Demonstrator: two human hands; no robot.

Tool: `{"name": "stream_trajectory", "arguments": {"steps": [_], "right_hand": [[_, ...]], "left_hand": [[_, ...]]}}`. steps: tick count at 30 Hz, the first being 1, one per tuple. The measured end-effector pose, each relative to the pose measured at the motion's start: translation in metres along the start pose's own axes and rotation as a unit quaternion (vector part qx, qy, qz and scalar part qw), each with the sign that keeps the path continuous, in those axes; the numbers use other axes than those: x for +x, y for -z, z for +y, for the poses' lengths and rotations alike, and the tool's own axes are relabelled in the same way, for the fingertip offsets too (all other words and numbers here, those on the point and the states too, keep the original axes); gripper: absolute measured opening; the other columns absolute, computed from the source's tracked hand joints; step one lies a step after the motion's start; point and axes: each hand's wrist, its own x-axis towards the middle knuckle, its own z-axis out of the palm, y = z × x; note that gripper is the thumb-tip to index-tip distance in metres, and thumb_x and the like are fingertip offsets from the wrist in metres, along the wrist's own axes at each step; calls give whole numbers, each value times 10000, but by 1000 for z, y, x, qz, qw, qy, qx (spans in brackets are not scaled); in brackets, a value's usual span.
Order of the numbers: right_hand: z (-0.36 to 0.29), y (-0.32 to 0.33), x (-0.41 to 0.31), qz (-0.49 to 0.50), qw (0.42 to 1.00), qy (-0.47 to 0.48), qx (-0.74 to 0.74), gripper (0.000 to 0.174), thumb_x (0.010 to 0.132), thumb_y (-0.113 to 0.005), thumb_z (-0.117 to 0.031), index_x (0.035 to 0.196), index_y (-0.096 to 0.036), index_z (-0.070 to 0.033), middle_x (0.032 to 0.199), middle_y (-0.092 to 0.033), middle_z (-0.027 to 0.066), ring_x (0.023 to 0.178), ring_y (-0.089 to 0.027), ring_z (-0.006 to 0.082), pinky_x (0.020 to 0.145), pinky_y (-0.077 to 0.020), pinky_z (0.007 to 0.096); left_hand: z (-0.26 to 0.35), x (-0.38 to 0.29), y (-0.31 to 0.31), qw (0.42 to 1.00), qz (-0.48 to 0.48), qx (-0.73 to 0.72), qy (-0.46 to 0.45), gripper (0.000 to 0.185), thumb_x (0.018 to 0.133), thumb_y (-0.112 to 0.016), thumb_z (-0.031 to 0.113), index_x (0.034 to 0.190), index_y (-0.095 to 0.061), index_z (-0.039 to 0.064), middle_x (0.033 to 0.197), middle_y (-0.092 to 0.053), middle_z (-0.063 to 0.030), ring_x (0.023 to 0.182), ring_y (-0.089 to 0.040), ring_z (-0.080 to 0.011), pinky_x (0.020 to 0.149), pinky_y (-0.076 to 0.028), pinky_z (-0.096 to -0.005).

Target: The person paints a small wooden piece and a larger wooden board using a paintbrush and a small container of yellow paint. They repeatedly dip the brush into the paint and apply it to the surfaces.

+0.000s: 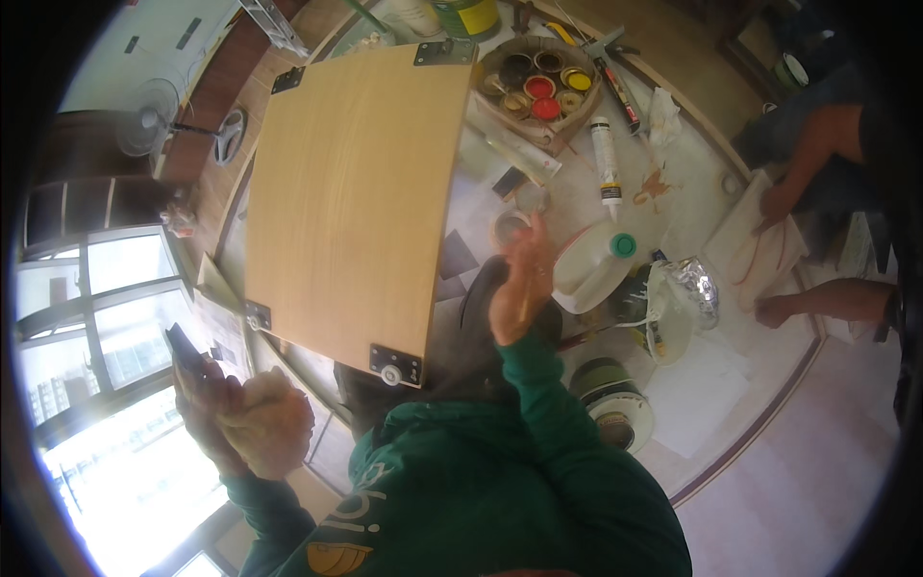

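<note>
My left hand (205, 425), at the left, grips a wad of yellowish cloth (270, 422) together with a dark flat piece (185, 352) too blurred to name. Before me a wooden door panel (346, 202) is propped up, with black metal plates at its corners. A small roller wheel (391, 374) sits on the near right plate. Just right of the panel, my right hand (523, 288) is raised with its blurred fingers somewhat apart. A tan streak runs over it, and I see nothing clearly held. Close by stands a white plastic jug (591, 267) with a green cap.
A tray (570, 137) holds several open paint cans. Beyond the jug lie a sealant cartridge (606, 160) and a caulking gun (616, 90). Buckets (634, 418) stand near my right side. Another person's forearms (826, 299) reach in at the right. A fan (148, 119) stands far left.
</note>
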Motion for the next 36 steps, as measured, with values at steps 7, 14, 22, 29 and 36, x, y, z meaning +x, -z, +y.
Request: {"name": "stream_trajectory", "arguments": {"steps": [7, 14, 22, 29, 36], "right_hand": [[-46, 37, 61, -12, 999, -37, 21, 434, 1097, -469, -256, 1403, -580, 32, 1085, -687, 114, 878, -628, 168, 860, -497, 319], [-68, 67, 138, 7, 999, 52, 11, 248, 1004, -604, -107, 1188, -627, 57, 1049, -750, 170, 870, -748, 235, 775, -532, 313], [-93, 68, 156, -12, 998, 60, -24, 230, 985, -624, -68, 1166, -661, 68, 1026, -770, 179, 825, -760, 228, 727, -548, 289], [-135, 66, 124, -51, 997, 53, -18, 266, 999, -644, -116, 1186, -667, 71, 1008, -772, 186, 776, -754, 235, 684, -537, 298], [-183, 73, 94, -82, 994, 65, -12, 273, 1002, -679, -161, 1148, -710, 67, 917, -764, 170, 663, -712, 206, 612, -520, 292]], "left_hand": [[-8, 6, 0, 972, -130, -195, 11, 429, 959, -676, 83, 1341, -503, -9, 863, -556, -52, 652, -493, -112, 536, -442, -259], [-10, 14, -14, 990, -125, -55, -27, 756, 875, -745, 390, 1437, -504, -55, 896, -586, -20, 678, -533, -106, 593, -439, -242], [44, 1, -89, 988, -142, -50, 31, 877, 641, -759, 283, 1406, -568, -99, 1040, -683, -111, 859, -654, -172, 794, -526, -258], [38, 1, -130, 936, -288, -194, 62, 623, 744, -775, -153, 1344, -640, -57, 981, -714, -110, 678, -642, -119, 578, -522, -249], [36, -19, -147, 936, -310, -168, 12, 608, 759, -813, -106, 1341, -649, -48, 900, -722, -77, 647, -639, -103, 573, -514, -242]]}}
